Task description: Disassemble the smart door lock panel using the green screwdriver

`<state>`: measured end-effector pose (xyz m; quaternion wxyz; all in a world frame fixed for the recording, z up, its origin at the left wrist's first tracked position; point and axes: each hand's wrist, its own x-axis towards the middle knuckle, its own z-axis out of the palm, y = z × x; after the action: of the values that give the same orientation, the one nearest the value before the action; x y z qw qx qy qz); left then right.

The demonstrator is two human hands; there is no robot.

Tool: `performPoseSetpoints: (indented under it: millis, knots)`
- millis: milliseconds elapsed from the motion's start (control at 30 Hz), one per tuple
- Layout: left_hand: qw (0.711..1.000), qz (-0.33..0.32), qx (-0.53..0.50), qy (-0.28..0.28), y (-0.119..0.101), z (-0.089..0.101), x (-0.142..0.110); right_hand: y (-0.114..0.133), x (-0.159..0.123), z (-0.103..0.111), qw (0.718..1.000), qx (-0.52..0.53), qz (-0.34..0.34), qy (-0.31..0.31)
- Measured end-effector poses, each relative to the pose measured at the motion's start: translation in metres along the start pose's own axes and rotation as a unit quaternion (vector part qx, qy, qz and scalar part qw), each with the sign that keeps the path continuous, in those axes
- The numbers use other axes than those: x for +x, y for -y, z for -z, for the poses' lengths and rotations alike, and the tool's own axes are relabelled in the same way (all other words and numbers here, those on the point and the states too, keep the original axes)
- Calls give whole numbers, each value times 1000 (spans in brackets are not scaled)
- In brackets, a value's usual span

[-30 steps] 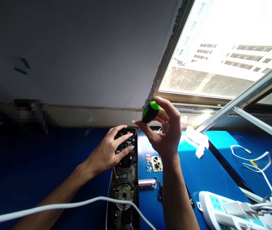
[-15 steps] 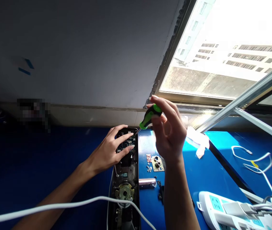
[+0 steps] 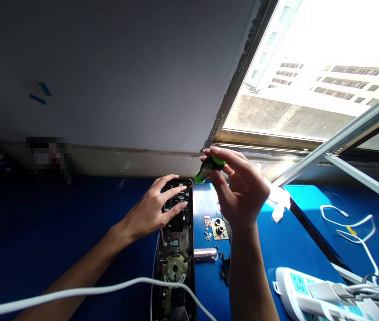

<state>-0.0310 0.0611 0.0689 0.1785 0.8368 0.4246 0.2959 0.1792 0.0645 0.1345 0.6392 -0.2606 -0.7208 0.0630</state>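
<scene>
A long black door-lock body (image 3: 175, 249) lies open on the blue table, its circuit board and brass mechanism exposed. My left hand (image 3: 154, 209) rests on its upper end with fingers spread flat over the circuit board. My right hand (image 3: 239, 187) pinches a green-and-black screwdriver (image 3: 207, 168) by the handle, the tip angled down-left onto the top right corner of the lock body.
Small screws (image 3: 207, 233), a brass plate (image 3: 218, 228) and a metal cylinder (image 3: 205, 254) lie right of the lock. A white cable (image 3: 85, 292) crosses the foreground. A white power strip (image 3: 312, 294) with plugs sits at lower right, white cords (image 3: 352, 227) beyond it. Wall and window frame stand behind.
My right hand has turned around the screwdriver handle, fingers shifting from left of it to above and right. The handle has dropped lower. My left hand has stayed on the lock.
</scene>
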Motion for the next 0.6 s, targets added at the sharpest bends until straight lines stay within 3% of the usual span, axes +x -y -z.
performPoseSetpoints:
  millis: [100, 267, 433, 600]
  knots:
    - [1000, 3, -9, 0, 2, 0, 0, 1, 1, -1, 998, -37, 8, -56]
    - [1000, 12, -12, 6, 1, 2, 0, 4, 1, -1, 999, 28, -16, 25]
    - [1000, 16, -15, 7, 4, 0, 1, 3, -1, -2, 998, -32, -15, -46]
    - [1000, 24, -13, 11, 11, -4, 1, -1, 0, 0, 998, 24, -45, 43]
